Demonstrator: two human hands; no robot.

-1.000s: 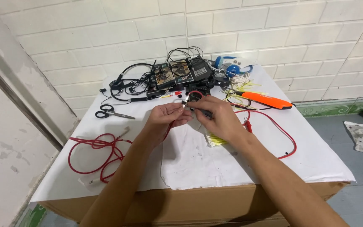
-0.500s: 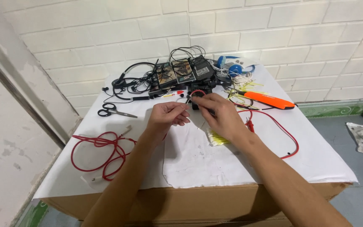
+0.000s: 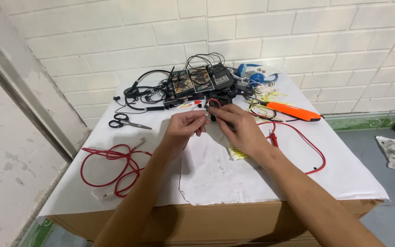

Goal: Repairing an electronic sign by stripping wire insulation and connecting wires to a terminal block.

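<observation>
Working over a white-covered bench (image 3: pixel 216 178), both hands meet just in front of a pile of black adapters (image 3: pixel 197 82). The left hand (image 3: pixel 184 128) is pinched shut, thumb and fingertips closed on a small metal connector (image 3: pixel 205 111) at the end of a red wire (image 3: pixel 213 101). The right hand (image 3: pixel 238 128) is curled closed around a small black part (image 3: pixel 213 114), touching the connector; what more it grips cannot be told. The red wire loops up just in front of the adapters. Left of the adapters lie black-handled scissors (image 3: pixel 125 122); further forward on that side sits a coiled red cable (image 3: pixel 110 167). Right of the adapters rests an orange tool (image 3: pixel 293 111), with a red lead (image 3: pixel 307 146) curving across the bench below it. Yellow ties (image 3: pixel 237 153) lie under the right wrist.
</observation>
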